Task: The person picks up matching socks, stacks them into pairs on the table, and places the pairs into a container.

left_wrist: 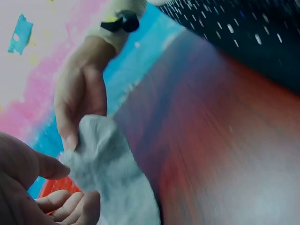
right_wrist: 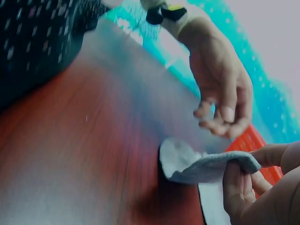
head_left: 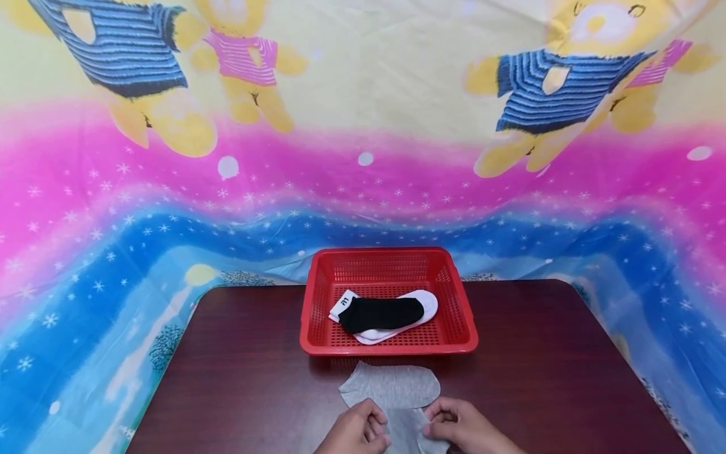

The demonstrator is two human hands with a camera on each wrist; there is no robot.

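Observation:
A light grey ankle sock [head_left: 391, 383] lies flat on the table just in front of the red basket. Nearer the body is a second grey sock [head_left: 405, 429], which overlaps the first one's lower edge in the head view. My right hand [head_left: 462, 426] pinches this nearer sock by its edge, thumb against fingers, as the right wrist view shows. At the sock's other side hovers my left hand [head_left: 358, 427], fingers loosely bent. The left wrist view shows a gap between its thumb and fingers, with the thumb tip right by the grey cloth [left_wrist: 105, 164].
The red plastic basket [head_left: 388, 349] stands at the back middle of the dark wooden table [head_left: 244, 372]. Inside it, a black sock [head_left: 386, 314] with a white cuff lies over white socks [head_left: 428, 302]. A patterned cloth [head_left: 363, 183] hangs around the table.

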